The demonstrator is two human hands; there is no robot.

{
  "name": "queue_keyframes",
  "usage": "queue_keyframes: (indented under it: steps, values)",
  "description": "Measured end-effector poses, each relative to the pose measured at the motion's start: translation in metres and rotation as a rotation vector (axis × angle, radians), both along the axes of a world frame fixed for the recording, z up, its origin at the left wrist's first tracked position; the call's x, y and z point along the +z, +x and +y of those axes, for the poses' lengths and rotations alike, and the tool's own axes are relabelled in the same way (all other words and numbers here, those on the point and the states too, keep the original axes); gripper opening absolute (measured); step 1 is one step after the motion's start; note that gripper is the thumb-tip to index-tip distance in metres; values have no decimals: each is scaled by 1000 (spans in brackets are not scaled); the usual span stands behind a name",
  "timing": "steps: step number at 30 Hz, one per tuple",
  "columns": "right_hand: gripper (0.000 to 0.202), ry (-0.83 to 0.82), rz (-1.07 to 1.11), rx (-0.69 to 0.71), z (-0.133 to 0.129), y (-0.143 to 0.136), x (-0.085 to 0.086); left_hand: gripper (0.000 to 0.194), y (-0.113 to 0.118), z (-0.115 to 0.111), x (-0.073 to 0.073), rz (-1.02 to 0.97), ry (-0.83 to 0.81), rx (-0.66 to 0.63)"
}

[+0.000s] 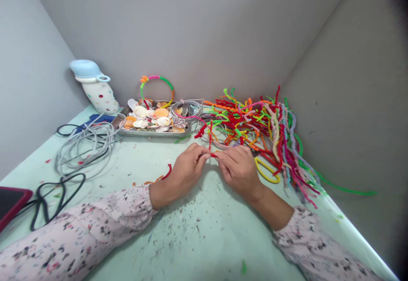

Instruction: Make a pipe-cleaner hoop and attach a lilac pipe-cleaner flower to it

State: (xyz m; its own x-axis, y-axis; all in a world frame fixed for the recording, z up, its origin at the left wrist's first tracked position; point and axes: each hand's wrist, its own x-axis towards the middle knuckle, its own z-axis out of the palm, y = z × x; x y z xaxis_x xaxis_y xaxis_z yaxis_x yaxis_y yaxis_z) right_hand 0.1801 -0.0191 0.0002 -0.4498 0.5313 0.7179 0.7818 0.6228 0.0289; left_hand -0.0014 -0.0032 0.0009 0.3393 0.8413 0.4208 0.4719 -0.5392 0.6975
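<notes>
Held over the worktop (pixel 223 234), one end pointing to twelve o'clock, the red pipe cleaner (pixel 211 136) should handle as light, fuzzy and bendable, best gripped at the short stretch pinched by the left hand's (pixel 185 168) and right hand's (pixel 240 170) fingers.

Red pipe clnr (pixel 210 134) fuzzy & matt, tray (pixel 153 134) shiny metal, btl (pixel 98 96) smooth plastic-type matl, sleeves (pixel 95 228) cloth.

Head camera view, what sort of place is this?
Probably a craft corner: a pale green table holds a heap of colourful pipe cleaners and a metal tray of seashells, while the left hand and right hand pinch a red pipe cleaner.
</notes>
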Motion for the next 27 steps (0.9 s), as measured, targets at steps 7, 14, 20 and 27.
queue_keyframes:
  steps: [7, 14, 20, 27]
  values:
    - [17, 24, -10, 17, 0, 0, 0, 19, -1, 0, 1, 59, -6, -10]
    - [17, 24, -16, 15, 0, -1, 1, 19, 0, 1, 1, 37, -15, -15]
    - [18, 29, 1, 26, 0, 0, 0, 19, 0, 1, 1, 31, -14, -17]
    - [18, -35, 37, 43, -1, -1, 2, 18, 0, -1, 2, 29, -1, -10]
